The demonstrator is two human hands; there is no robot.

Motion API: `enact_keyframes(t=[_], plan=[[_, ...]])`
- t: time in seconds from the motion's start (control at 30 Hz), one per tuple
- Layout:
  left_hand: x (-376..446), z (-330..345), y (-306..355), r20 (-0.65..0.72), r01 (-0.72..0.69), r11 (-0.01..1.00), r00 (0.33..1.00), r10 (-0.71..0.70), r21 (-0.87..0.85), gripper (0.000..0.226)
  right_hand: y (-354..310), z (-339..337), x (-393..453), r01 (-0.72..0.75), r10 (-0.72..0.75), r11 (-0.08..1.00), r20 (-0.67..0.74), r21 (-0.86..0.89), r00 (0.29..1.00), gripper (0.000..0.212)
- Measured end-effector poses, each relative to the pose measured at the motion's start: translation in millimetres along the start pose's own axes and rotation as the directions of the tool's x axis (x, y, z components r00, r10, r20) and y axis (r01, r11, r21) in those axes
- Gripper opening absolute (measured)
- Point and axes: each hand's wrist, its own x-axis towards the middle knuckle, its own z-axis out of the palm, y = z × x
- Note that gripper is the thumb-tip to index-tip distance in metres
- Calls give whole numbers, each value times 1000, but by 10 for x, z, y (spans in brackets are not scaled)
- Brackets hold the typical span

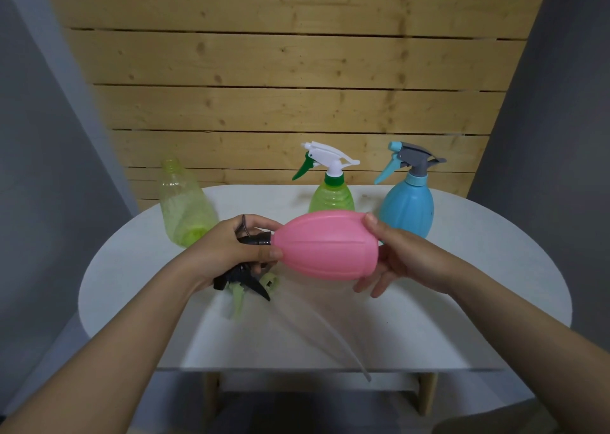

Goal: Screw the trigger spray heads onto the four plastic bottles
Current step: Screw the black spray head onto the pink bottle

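I hold a pink bottle [325,245] sideways above the table, neck pointing left. My right hand [392,255] grips its wide base. My left hand [231,252] is closed around a black trigger spray head [246,278] seated at the bottle's neck. A light green spray head [239,296] with a long clear tube [333,338] lies on the table below. A pale yellow-green bottle [185,202] stands at the back left with an open neck. A green bottle [331,196] with a white and green head and a blue bottle [407,202] with a grey and blue head stand behind.
The white oval table [478,285] stands against a wooden plank wall [297,87]. Grey walls flank it on both sides. The table's front edge runs across the lower middle, with wooden legs beneath.
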Motion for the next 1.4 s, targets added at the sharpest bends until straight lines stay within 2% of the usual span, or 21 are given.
enact_keyframes(t=[0.1,0.17,0.2,0.3,0.4,0.53,0.63,0.7,0.8,0.93,1.07,1.3,1.4], plan=[[6,0,1,-22,0,1000,1000,1,12,56,2,-34,-2,58,-64,990,47,127,997,70],[14,11,0,-38,1,1000,999,-1,-2,54,-10,-61,-2,100,-107,979,28,176,994,72],[16,11,0,-43,-1,1000,999,1,-7,53,-12,-63,-2,116,-118,981,8,155,993,75],[15,-3,1,-44,-6,1000,999,6,14,57,-38,-20,-15,94,-93,995,-35,27,995,64],[13,11,-6,-28,-12,1000,1000,12,12,59,-40,24,-14,14,-14,1000,-29,-25,999,78],[52,11,-27,-89,-29,1000,996,29,6,63,-20,-14,9,45,-53,981,36,187,998,93],[67,0,-23,-101,-25,1000,995,27,16,65,-32,-36,21,113,-109,986,-40,120,993,82],[56,-2,-18,-91,-20,999,996,23,39,62,-57,-32,14,88,-83,994,-84,58,993,68],[34,2,-16,-75,-25,999,997,28,47,54,-50,-51,3,63,-63,998,-78,5,995,68],[30,20,12,-97,-59,997,993,64,47,51,-8,-32,31,119,-110,990,-117,72,987,57],[14,43,39,-95,-92,993,991,99,73,50,-29,-11,36,85,-71,990,-120,109,990,52],[5,13,45,-78,-116,982,989,128,149,45,-31,16,37,-39,50,979,-54,198,997,60],[1,2,63,-63,-120,985,990,128,120,45,-40,14,45,-60,74,967,-52,246,996,62]])
